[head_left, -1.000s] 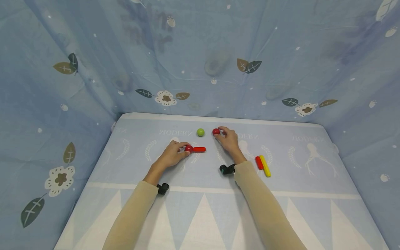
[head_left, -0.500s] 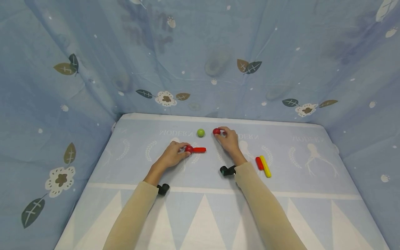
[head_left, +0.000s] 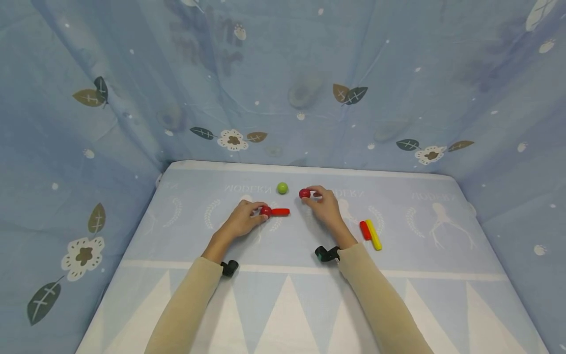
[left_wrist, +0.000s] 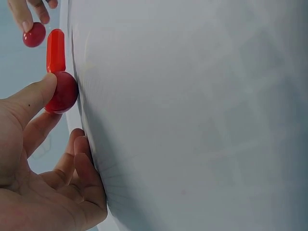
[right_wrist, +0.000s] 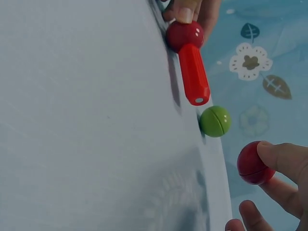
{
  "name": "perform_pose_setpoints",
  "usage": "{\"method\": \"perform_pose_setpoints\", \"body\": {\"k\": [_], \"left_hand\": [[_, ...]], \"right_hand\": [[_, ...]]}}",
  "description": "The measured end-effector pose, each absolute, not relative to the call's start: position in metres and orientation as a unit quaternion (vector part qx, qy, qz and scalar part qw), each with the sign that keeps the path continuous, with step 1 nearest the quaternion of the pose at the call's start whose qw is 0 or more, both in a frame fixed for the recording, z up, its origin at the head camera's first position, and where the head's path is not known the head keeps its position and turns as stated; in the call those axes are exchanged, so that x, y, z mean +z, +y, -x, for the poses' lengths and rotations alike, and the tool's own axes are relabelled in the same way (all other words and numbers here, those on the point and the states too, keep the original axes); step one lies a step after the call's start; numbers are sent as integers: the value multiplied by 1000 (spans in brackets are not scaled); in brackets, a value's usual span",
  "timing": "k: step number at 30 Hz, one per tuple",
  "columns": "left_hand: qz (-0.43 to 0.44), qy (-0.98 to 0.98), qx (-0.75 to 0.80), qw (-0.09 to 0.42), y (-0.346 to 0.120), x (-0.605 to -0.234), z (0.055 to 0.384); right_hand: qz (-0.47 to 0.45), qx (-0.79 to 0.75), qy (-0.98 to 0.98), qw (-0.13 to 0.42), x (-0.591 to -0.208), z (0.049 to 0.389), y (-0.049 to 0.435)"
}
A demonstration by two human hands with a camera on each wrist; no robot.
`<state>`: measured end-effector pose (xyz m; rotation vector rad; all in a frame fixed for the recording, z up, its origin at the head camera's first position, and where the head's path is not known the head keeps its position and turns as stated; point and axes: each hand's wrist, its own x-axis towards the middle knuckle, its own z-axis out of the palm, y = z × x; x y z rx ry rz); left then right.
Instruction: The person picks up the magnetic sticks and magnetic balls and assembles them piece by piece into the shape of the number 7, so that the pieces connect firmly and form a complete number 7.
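Observation:
My left hand (head_left: 242, 219) pinches a red ball (head_left: 266, 211) between thumb and fingers, low over the table. A short red stick (head_left: 280, 212) meets that ball end-on and points right; in the right wrist view the red stick (right_wrist: 193, 77) shows a small metallic dot at its free end. Farther right, my right hand (head_left: 326, 209) pinches a second red ball (head_left: 304, 193) with thumb and fingertips. The right wrist view shows this red ball (right_wrist: 252, 163) up off the tabletop, with a seam round it. Between and behind the hands sits a green ball (head_left: 282, 188).
Right of my right forearm, a red stick (head_left: 364, 230) and a longer yellow stick (head_left: 373, 235) lie side by side on the patterned tablecloth (head_left: 283, 246). A blue printed curtain (head_left: 283, 88) rises behind the table's far edge and along both sides.
My right hand has drawn its red ball a little nearer to me. The left hand, its ball and the red stick stay put, as do the green ball and the other sticks.

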<state>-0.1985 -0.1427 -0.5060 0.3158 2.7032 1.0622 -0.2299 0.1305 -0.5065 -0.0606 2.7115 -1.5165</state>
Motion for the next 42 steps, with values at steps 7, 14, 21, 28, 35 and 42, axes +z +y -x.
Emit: {"method": "perform_pose_setpoints", "body": {"k": [7, 14, 21, 28, 35, 42], "left_hand": [[-104, 919, 363, 111, -143, -507, 198], [-104, 919, 365, 111, -143, -505, 199], [-99, 919, 364, 115, -142, -505, 199], [-102, 919, 364, 116, -142, -506, 199], [-94, 919, 363, 121, -141, -506, 200], [-95, 918, 366, 119, -142, -506, 200]], "right_hand": [[15, -493, 870, 29, -510, 215, 133], [13, -492, 870, 41, -511, 206, 132], [22, -475, 878, 56, -515, 203, 130], [41, -457, 887, 50, -525, 203, 129], [57, -446, 893, 30, -524, 202, 124], [65, -438, 896, 30, -524, 201, 121]]}}
